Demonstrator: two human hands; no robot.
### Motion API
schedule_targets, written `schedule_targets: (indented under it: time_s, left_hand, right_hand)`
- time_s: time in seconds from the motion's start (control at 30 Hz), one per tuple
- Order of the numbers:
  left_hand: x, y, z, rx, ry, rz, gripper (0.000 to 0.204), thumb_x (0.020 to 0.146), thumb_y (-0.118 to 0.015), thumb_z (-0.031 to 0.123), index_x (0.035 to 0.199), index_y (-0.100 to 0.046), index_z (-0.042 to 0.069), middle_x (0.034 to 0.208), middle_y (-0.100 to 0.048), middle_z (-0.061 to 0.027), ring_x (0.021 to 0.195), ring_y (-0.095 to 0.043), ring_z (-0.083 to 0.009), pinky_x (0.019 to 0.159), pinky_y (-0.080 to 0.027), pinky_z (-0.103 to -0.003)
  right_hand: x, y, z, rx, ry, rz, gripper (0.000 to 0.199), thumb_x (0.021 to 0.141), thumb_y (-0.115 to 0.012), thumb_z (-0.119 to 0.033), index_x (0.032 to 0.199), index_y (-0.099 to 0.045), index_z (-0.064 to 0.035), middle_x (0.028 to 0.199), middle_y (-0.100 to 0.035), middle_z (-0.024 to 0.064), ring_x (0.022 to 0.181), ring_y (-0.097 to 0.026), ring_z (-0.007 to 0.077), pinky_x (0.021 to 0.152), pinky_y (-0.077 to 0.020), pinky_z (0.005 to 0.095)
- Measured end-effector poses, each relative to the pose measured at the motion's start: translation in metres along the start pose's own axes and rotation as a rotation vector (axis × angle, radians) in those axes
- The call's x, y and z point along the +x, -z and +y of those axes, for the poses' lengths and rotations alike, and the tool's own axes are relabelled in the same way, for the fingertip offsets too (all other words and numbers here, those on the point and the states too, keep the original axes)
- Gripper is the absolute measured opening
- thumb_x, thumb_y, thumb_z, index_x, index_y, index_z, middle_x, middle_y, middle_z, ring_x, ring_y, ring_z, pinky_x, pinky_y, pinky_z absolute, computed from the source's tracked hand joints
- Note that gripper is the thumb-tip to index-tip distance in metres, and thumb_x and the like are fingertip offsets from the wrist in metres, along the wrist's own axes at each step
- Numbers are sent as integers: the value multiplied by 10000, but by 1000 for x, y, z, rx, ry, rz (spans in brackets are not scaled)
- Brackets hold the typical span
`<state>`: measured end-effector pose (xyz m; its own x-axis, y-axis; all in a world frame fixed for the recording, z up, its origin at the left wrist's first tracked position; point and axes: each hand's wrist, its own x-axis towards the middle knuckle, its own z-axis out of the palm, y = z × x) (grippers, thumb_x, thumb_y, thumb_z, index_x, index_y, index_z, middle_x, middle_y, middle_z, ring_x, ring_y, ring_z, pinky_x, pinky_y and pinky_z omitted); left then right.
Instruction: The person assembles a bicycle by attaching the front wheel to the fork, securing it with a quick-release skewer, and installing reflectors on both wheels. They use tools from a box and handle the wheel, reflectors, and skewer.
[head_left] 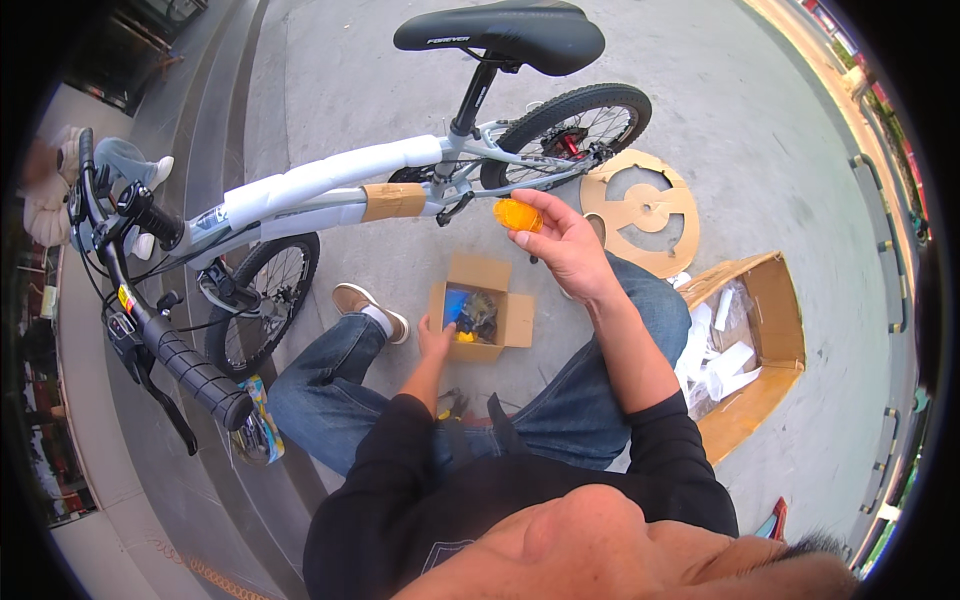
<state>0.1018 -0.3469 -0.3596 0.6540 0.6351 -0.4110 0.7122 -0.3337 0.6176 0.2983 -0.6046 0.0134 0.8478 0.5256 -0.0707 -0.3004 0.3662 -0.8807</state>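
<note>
Nearer than the rear bicycle wheel [572, 143], the right hand [574, 252] pinches an orange reflector-like piece [517, 215]; farther left, the left hand [435, 343] touches a small cardboard box [478, 353], its grip unclear.

Bright, soft daylight; the right hand [572, 252] looks crisp, while far left of it the steps [213, 110] bend, fisheye-curved.
</note>
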Motion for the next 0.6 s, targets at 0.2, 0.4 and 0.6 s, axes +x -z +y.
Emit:
schedule_targets:
  time_s: [0.2,0.4,0.6]
  left_hand:
    - [20,80,96,358,-103,74,696,927,-827,421,1478,-598,63,1506,-567,-224,1394,-554,-429,1177,-455,-522]
    - [2,165,295,-210,-935,63,291,960,-781,160,1222,-754,36,1194,-744,-157,1121,-719,-341,986,-571,-452]
    - [35,175,450,-20,-1173,167,354,1000,-780,242,1269,-730,16,1205,-777,-162,1130,-753,-284,973,-591,-419]
  right_hand:
    - [-15,1,-38,-115,125,-2,509,1027,-720,6,1512,-564,-6,1385,-691,117,1190,-726,199,1015,-601,327]
    - [-28,70,-103,-245,360,267,363,1095,-641,-106,1436,-551,-18,1364,-711,140,1131,-753,198,932,-629,315]
    - [47,184,-121,-228,368,534,455,1098,-690,-204,1478,-581,22,1302,-737,134,1115,-758,191,911,-645,314]
